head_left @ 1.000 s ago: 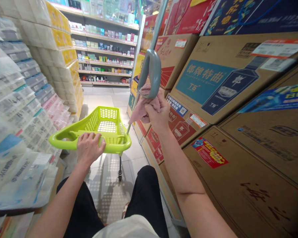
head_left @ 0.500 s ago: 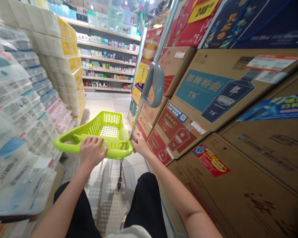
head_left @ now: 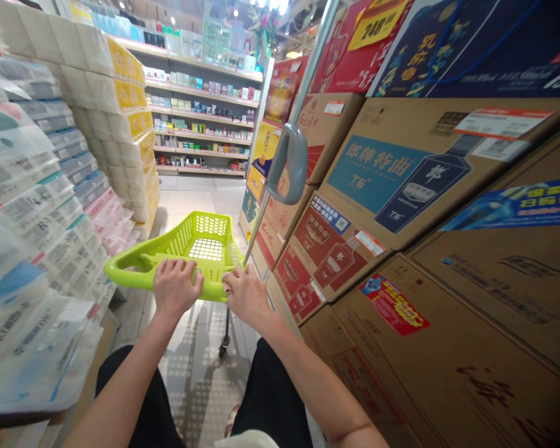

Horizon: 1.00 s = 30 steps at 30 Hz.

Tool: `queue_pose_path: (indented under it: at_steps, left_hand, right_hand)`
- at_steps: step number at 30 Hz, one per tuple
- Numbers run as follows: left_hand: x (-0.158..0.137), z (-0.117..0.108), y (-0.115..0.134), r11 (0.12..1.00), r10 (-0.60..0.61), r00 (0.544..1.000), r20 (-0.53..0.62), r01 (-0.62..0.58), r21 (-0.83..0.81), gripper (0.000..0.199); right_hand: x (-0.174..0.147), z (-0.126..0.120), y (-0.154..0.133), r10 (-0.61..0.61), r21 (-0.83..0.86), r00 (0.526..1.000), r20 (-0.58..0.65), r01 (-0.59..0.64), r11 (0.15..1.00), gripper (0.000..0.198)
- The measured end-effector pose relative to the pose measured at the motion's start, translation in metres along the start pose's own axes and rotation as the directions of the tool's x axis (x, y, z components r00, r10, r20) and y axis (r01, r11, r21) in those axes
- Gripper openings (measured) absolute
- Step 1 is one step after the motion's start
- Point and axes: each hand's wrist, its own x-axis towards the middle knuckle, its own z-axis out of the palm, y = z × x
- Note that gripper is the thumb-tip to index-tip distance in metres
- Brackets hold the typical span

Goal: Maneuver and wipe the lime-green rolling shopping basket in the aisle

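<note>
A lime-green shopping cart [head_left: 205, 219] with a perforated basket stands in front of me, one thin leg and caster showing below. My left hand [head_left: 176, 286] is closed over the middle of its near handle bar. On the bar's right end, my right hand [head_left: 246, 295] is wrapped with curled fingers, its thumb side toward the left hand. Beside the right hand, a slanting metal pole [head_left: 307, 81] rises from the cart's right side and bears a grey loop handle [head_left: 300, 163]. My right hand covers the pole's lower end.
Stacked cardboard liquor cartons [head_left: 378, 168] line the right side close to the cart. On the left rise piles of wrapped tissue packs [head_left: 70, 230] and yellow-ended paper rolls [head_left: 126, 124]. Ahead, tiled floor [head_left: 200, 186] leads to shelves [head_left: 200, 115] of small boxes and bottles.
My right hand has moved left from the foot of the pole onto the cart's handle bar. My left hand stays on the bar. The view has shifted slightly.
</note>
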Motion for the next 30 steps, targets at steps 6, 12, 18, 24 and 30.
queue_pose_path:
  at_steps: [6, 12, 18, 24, 30]
  left_hand:
    - [-0.002, -0.007, 0.008, 0.998, 0.007, 1.0, 0.018, -0.005, -0.067, 0.035]
    - [-0.01, -0.009, -0.043, 0.977, -0.197, 0.975, -0.1, 0.187, -0.098, 0.04]
    - [-0.018, -0.002, -0.042, 0.98, -0.2, 0.979, -0.031, 0.2, -0.008, 0.042]
    - [-0.018, 0.001, -0.006, 0.977, -0.214, 0.975, -0.055, 0.214, -0.002, 0.042]
    - [-0.019, 0.004, 0.003, 0.991, -0.131, 0.99, -0.061, 0.131, -0.01, 0.039]
  right_hand:
    - [-0.006, -0.003, 0.019, 0.075, -0.028, 0.995, -0.068, -0.077, 0.997, 0.027]
    - [-0.017, 0.015, 0.061, 0.294, -0.076, 0.951, -0.093, -0.301, 0.951, 0.033]
    - [-0.034, 0.017, 0.034, 0.378, 0.137, 0.856, -0.354, -0.352, 0.926, 0.036]
    - [-0.009, 0.022, -0.023, 0.324, 0.104, 0.912, -0.251, -0.308, 0.946, 0.035]
    - [-0.007, 0.031, -0.028, 0.164, 0.077, 0.955, -0.247, -0.15, 0.986, 0.044]
